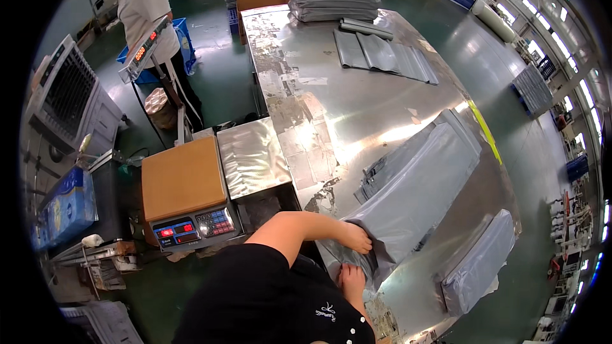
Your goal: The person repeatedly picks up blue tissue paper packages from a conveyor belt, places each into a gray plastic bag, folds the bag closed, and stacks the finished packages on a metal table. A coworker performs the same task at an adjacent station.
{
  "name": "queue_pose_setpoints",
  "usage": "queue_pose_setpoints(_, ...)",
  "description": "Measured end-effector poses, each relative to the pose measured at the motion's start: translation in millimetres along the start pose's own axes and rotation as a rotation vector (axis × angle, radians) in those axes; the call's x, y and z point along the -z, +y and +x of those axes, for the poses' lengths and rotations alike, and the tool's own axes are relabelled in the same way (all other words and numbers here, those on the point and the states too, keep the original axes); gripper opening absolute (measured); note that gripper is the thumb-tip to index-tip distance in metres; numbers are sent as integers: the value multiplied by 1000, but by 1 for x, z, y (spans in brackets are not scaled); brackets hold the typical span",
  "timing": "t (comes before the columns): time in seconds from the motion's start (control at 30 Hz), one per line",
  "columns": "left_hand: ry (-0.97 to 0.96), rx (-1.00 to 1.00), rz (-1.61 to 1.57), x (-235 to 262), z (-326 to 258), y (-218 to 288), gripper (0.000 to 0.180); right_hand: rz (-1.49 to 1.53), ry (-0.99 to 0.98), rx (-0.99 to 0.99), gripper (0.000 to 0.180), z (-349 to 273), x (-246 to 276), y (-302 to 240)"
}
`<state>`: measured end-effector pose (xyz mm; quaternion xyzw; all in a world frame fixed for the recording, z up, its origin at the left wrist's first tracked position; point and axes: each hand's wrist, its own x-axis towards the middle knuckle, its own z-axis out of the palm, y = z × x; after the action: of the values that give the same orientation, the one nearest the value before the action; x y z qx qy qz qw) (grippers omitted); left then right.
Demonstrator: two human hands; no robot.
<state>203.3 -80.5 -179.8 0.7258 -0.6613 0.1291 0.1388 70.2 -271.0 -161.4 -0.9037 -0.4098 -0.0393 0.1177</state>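
A large grey plastic bag (424, 188) lies slantwise across the metal table, its near end at my body. Along its left side the edges of a stack of folded grey plastic sheets (380, 175) show. My left hand (354, 237) is closed on the bag's near end, fingers curled over a dark fold. Just below it, my right hand (352, 276) is closed on the loose film at the same end, its fingertips pressed into the grey plastic. What lies under the folds between both hands is hidden.
A wrapped grey bundle (478, 264) lies at the table's right edge. Flat grey bags (382, 56) and stacked packs (333, 3) occupy the far end of the table (299, 121). To the left stand a weighing scale (182, 178) and an air cooler (76, 99). A person (145, 6) stands beyond.
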Motion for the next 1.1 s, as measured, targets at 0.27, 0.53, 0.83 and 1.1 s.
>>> queue_pose_setpoints(0.27,-122,81,-77,13,14,1,34,6,57,-101,25,13,18,-4)
queue_pose_setpoints(0.53,-159,157,-200,21,11,5,32,-208,93,-200,33,15,20,1)
queue_pose_setpoints(0.83,-216,267,-304,30,11,-2,45,39,250,-151,17,25,55,20)
queue_pose_setpoints(1.1,-199,748,-858,83,-8,-12,57,88,374,-196,13,53,94,51)
